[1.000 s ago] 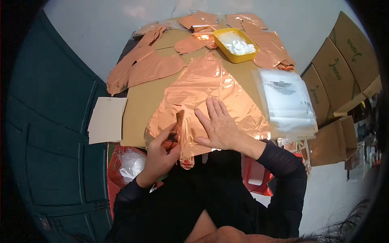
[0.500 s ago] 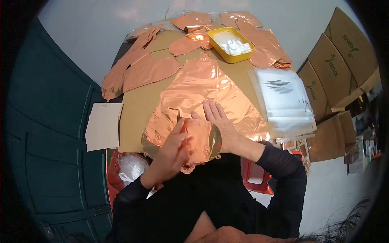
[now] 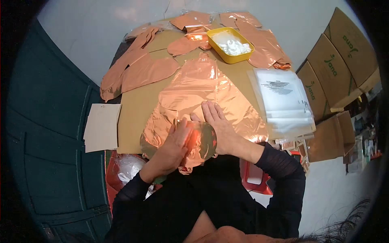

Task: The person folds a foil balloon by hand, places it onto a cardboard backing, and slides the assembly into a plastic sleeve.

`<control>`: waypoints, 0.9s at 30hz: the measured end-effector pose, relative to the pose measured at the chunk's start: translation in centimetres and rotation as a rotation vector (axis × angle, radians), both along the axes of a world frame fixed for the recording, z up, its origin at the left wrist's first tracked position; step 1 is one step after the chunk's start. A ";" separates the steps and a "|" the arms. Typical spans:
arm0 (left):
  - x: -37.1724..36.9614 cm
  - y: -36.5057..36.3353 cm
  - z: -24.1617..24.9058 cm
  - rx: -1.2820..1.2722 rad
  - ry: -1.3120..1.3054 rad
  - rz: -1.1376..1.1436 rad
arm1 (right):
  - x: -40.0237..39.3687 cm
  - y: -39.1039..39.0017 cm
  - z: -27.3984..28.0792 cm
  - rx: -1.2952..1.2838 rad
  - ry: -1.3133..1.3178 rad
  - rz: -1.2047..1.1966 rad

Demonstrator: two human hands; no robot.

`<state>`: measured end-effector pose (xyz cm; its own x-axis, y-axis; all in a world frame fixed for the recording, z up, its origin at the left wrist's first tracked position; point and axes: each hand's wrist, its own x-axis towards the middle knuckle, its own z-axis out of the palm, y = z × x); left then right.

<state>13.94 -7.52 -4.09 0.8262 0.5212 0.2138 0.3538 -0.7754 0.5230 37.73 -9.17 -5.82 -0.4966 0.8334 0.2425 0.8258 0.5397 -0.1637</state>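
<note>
A large copper-coloured foil balloon [image 3: 194, 89], uninflated, lies flat in front of me. Its near end is folded over into a rounded flap [image 3: 200, 141] whose lower tip hangs past the table edge. My left hand [image 3: 172, 150] rests on the left side of this flap, fingers stretched out along it and slightly blurred. Flat on the foil just right of the flap lies my right hand [image 3: 221, 129], its fingers extended and pointing away from me. The foil beneath both palms is hidden.
Flat copper foil balloons [image 3: 148, 73] lie around the table's back and left. A yellow tray [image 3: 231, 58] holds white material. Clear plastic bags [image 3: 283, 97] are stacked right, and pale card [image 3: 103, 125] lies left. Cardboard boxes [image 3: 324, 73] stand right; a red basket [image 3: 113, 176] sits below.
My left hand has slid up along the folded flap, its fingers straighter now. The flap looks flatter and sits slightly lower. My right hand stays in place.
</note>
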 end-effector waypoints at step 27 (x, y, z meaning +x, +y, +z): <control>1.8 -3.0 -0.7 0.205 0.094 0.166 | -0.2 -0.1 -1.1 0.073 0.073 -0.020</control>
<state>15.72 -10.52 -4.75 0.7544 0.6046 0.2555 0.5240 -0.7892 0.3201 37.51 -9.26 -6.90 -0.4585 0.8219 0.3380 0.8239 0.5357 -0.1851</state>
